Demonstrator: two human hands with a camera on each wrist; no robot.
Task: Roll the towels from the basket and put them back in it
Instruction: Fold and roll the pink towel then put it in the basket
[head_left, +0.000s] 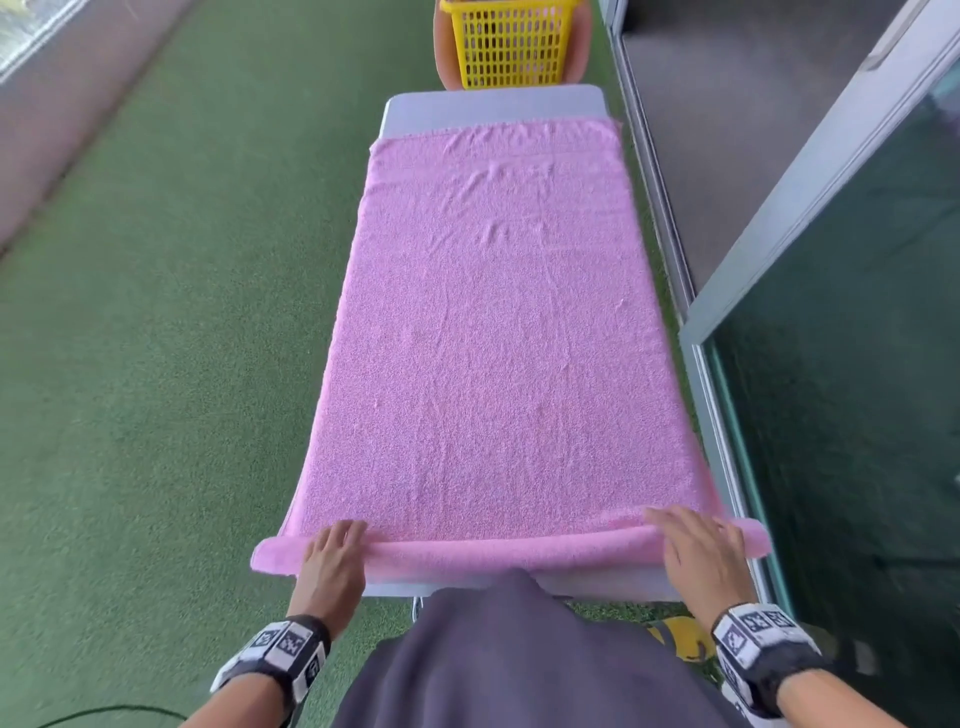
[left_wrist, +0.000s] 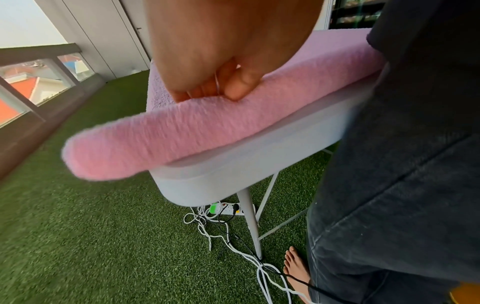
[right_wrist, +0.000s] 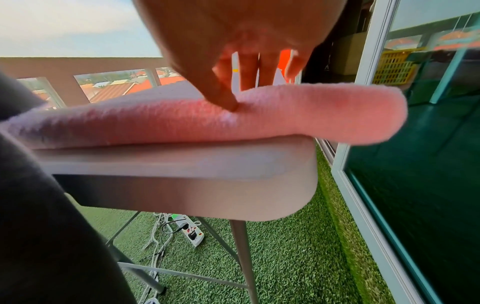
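A pink towel lies spread flat along the white folding table. Its near end is rolled into a thin roll at the table's front edge, and both ends of the roll overhang the sides. My left hand sits on the roll's left part. In the left wrist view its fingers curl down onto the roll and the thumb presses into it. My right hand rests on the right part, fingers straight over the roll, thumb pressing its near side. The yellow basket stands beyond the table's far end.
The basket sits on an orange seat. A glass sliding door and its frame run close along the table's right side. Green turf covers the floor on the left. A power strip with tangled cables lies under the table by my bare foot.
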